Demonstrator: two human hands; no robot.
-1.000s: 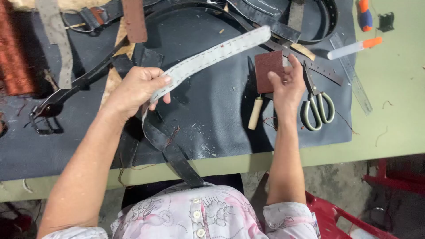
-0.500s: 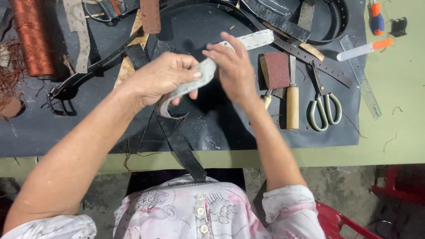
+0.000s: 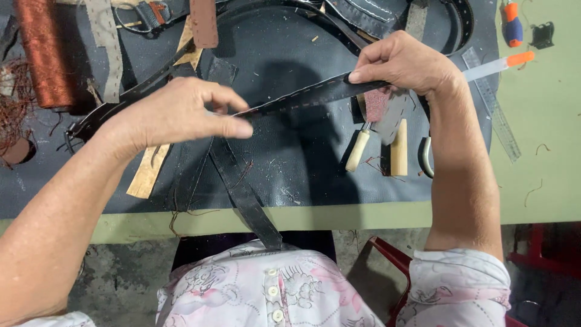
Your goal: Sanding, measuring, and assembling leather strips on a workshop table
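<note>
The long black stitched leather strap (image 3: 315, 95) runs nearly level between the hands above the dark mat (image 3: 290, 175), its ends pinched shut by the left hand (image 3: 175, 115) and right hand (image 3: 405, 63).

— What's the bench like?
— A pale green table (image 3: 544, 181), its top mostly under a dark mat (image 3: 302, 175) flecked with scraps.
— And below?
— Rough grey concrete floor (image 3: 121, 284) near the table's edge. A red chair (image 3: 393, 257) sits near right, more red plastic (image 3: 544, 254) further right.
— Light?
— Even, soft shadows.
</note>
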